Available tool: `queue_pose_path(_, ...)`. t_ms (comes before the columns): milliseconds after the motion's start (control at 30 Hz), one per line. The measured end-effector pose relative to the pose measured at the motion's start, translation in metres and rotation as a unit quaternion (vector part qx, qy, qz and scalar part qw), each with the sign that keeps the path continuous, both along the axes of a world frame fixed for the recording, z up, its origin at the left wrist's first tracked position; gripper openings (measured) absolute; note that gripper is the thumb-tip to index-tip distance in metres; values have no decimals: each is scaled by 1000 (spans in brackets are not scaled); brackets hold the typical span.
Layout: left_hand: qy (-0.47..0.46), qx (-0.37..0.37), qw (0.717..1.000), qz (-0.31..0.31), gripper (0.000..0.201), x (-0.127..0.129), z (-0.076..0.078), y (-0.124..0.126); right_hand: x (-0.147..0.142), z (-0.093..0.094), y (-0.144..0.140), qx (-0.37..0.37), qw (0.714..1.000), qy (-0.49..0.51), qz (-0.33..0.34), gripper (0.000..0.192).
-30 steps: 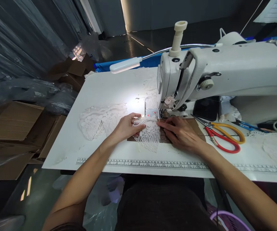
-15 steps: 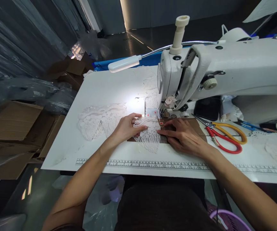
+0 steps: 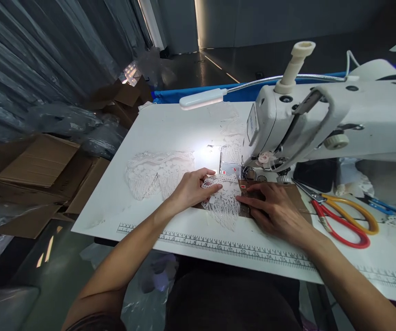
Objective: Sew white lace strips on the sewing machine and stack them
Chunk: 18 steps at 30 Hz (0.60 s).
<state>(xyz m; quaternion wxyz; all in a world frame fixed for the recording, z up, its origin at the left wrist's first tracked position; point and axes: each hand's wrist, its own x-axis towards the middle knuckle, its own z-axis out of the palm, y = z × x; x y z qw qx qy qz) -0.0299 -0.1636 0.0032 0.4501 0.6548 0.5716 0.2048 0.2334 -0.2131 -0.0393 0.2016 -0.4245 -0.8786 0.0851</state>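
A small piece of white lace (image 3: 226,202) lies on a brown card (image 3: 289,193) in front of the needle of a white sewing machine (image 3: 325,124). My left hand (image 3: 193,187) pinches the lace's left edge with thumb and fingers. My right hand (image 3: 277,209) lies flat on the brown card, its fingertips pressing the lace's right edge. Both hands sit just short of the presser foot (image 3: 244,172).
A larger heap of white lace (image 3: 156,172) lies left of my hands. Red and yellow scissors (image 3: 342,216) rest to the right, with a dark phone (image 3: 317,174) behind them. A lamp (image 3: 203,98) lights the white table (image 3: 170,128). Cardboard boxes (image 3: 42,170) stand at left.
The view has swung left and tilted, so everything sits further right. My hands hold the same grip on the lace and card; the right fingers have eased slightly back from the needle.
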Motion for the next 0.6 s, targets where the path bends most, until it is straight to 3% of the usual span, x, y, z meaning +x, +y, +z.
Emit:
queue_pose_path(300, 50, 94, 994, -10, 33, -1, 1, 0, -1, 2, -1, -4, 1000, -10, -6, 38)
queue_pose_path(433, 94, 183, 978, -33, 31, -4, -5, 2, -2, 5, -2, -2, 1000, -20, -3, 39)
queue_pose_path(500, 136, 284, 948, -41, 27, -4, -10, 2, -3, 6, -2, -2, 1000, -24, -6, 38)
queue_pose_path(600, 191, 472, 854, -108, 18, 3, -15, 1, -6, 9, -1, -1, 1000, -25, -7, 38)
